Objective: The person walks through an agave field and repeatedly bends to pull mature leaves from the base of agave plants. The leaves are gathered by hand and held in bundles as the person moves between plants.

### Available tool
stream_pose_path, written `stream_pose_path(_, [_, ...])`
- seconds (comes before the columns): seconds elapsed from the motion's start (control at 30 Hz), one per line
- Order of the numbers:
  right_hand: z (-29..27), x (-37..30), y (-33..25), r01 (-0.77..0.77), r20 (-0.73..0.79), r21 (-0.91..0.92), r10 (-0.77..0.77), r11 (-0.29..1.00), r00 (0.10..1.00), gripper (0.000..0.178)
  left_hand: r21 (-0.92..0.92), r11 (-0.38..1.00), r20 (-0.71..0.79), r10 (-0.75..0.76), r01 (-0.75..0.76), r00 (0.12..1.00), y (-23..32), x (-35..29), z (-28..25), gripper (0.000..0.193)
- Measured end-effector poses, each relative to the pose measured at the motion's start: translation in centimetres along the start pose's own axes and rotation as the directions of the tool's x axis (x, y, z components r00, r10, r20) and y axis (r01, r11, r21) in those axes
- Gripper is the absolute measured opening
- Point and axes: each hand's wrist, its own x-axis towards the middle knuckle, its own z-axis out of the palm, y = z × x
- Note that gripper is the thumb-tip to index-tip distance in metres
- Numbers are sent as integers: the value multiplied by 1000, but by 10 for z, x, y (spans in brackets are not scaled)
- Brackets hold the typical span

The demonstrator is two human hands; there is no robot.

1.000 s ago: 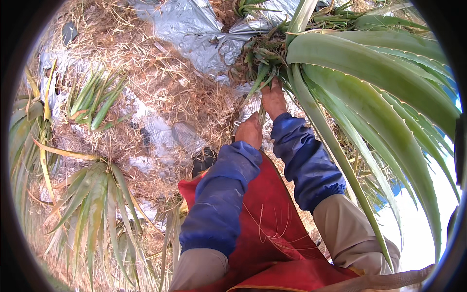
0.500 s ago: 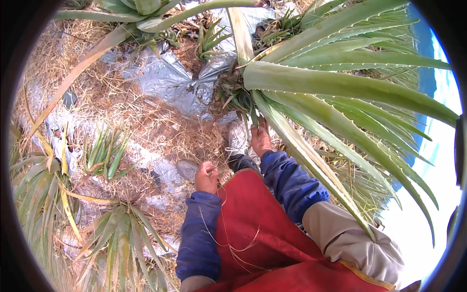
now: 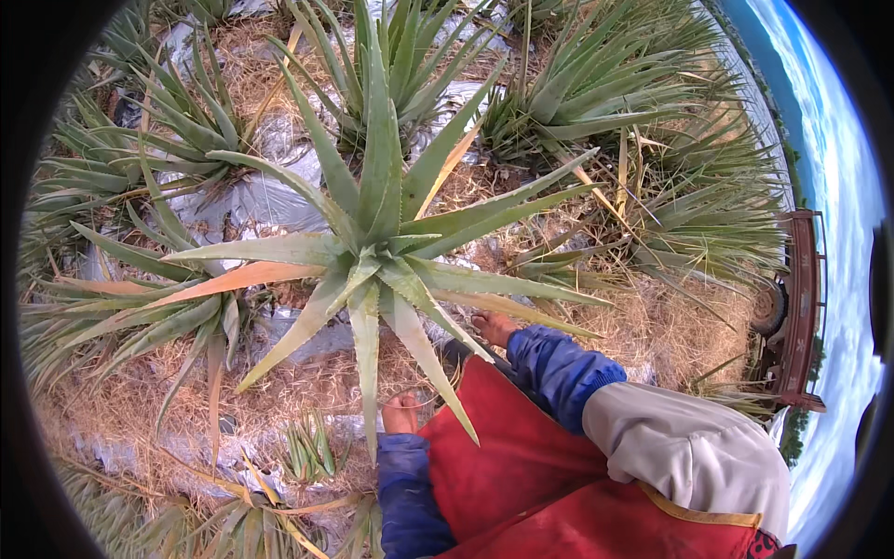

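A large aloe plant [image 3: 372, 252] with long, spiny green leaves spreads in front of me, some of them hanging over both hands. My right hand [image 3: 494, 328] is low at its right side, just beneath a leaf. Its fingers look bent, and leaves partly cover them, so whatever they grip is hidden. Nearer to me, my left hand [image 3: 400, 412] is closed, fingers curled, beside a drooping leaf tip; what it holds, if anything, I cannot make out. Both arms wear blue sleeve covers, and a red apron [image 3: 521, 447] hangs between them.
More aloe plants [image 3: 596, 84] grow in rows ahead and to the left. Dry straw [image 3: 689, 326] and silvery plastic sheeting [image 3: 270, 200] cover the ground. A small aloe shoot [image 3: 307, 449] stands left of my left hand. A reddish-brown trailer [image 3: 799, 298] is at the far right.
My view has swung, bringing the aloe's crown to the middle, with the trailer and more rows showing. The right hand's fingers, earlier reaching up by the leaf bases, are now partly covered.
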Motion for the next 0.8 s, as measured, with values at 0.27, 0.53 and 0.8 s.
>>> stream_pose_path(0.27, [-55,-17,-5,-116,-77,430,164,895,983,37,444,889,202,22,-112,979,14,12,39,38])
stream_pose_path(0.53, [-100,-21,-27,-156,34,941,372,302,927,41,361,870,393,186,-337,900,83,-13,138,55])
stream_pose_path(0.8, [-107,23,-30,-180,37,911,362,371,931,42,-127,988,336,-43,90,941,106,29,210,70])
